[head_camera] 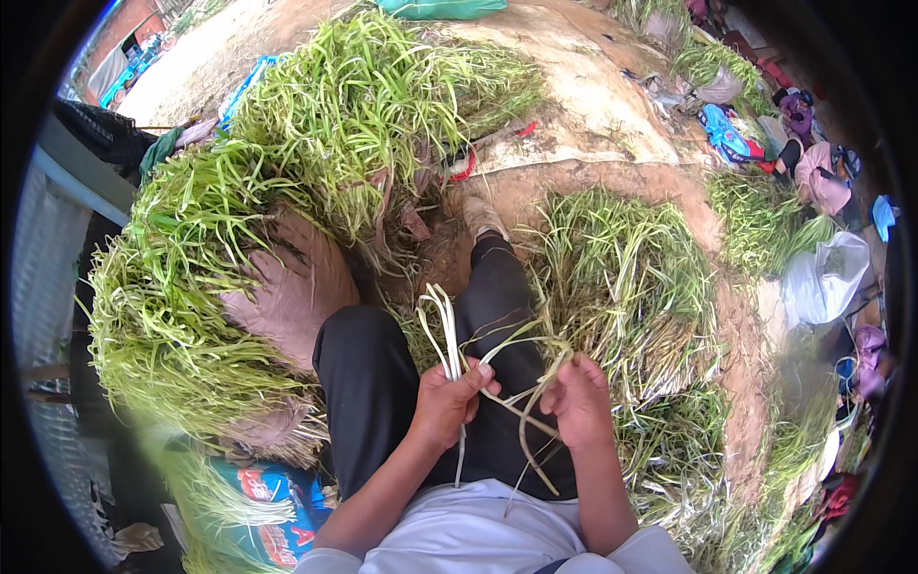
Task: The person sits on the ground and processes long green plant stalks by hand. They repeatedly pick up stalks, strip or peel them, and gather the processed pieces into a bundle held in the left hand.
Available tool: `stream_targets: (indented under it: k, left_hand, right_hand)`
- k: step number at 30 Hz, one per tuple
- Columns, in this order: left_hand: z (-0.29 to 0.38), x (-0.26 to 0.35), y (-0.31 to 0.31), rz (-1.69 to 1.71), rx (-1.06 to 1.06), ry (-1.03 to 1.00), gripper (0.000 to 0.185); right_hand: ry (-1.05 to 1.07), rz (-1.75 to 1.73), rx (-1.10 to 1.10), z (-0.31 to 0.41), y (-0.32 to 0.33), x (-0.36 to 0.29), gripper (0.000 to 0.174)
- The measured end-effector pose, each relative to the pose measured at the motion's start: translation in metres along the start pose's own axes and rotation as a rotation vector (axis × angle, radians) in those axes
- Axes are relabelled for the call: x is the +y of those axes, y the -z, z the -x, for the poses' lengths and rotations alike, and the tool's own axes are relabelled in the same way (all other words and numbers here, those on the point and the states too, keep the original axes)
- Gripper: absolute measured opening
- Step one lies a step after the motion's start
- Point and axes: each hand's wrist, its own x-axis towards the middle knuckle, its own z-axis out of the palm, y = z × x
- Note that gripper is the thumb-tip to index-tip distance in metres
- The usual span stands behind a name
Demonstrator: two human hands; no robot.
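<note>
My left hand pinches a small bunch of slender pale stalks, their white ends pointing away from me. In my right hand are thin, limp green and brownish leaf strands, which cross over toward the left hand above my lap. Beside my left leg rises a big heap of long green leafy plants, partly wrapped in brownish-pink cloth. To the right of my other leg lies a lower pile of similar greens. A bundle of pale stalks rests on a blue printed sack at lower left.
Another leafy heap stands ahead, near a red strap. Along the right edge, several people sit among greens, one in a pink top. A white plastic bag and a blue sack lie there. A grey post stands left.
</note>
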Motion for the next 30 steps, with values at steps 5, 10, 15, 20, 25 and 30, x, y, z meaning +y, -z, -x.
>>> stream_targets:
  k: [5,10,15,20,25,30]
  left_hand:
    - [-0.001,-0.001,-0.002,0.008,0.037,0.007,0.012]
    - [0.000,-0.001,0.000,0.023,0.049,0.013,0.014]
    - [-0.001,-0.002,-0.008,0.003,-0.008,0.029,0.015]
    - [0.001,0.000,-0.023,-0.160,0.020,-0.015,0.026]
    - [0.006,0.002,-0.027,-0.327,0.091,-0.229,0.039]
    - [0.011,0.009,-0.015,-0.324,0.198,-0.295,0.043]
  right_hand:
    - [0.043,-0.162,0.140,-0.003,0.004,-0.019,0.014]
    - [0.232,-0.208,0.189,-0.016,0.044,-0.046,0.017]
    - [0.516,-0.201,0.278,-0.010,0.095,-0.109,0.017]
    - [0.562,-0.032,0.390,0.014,0.046,-0.121,0.015]
    - [0.158,0.419,0.001,0.008,-0.006,-0.046,0.015]
    - [0.395,0.950,-0.190,0.004,-0.020,-0.013,0.016]
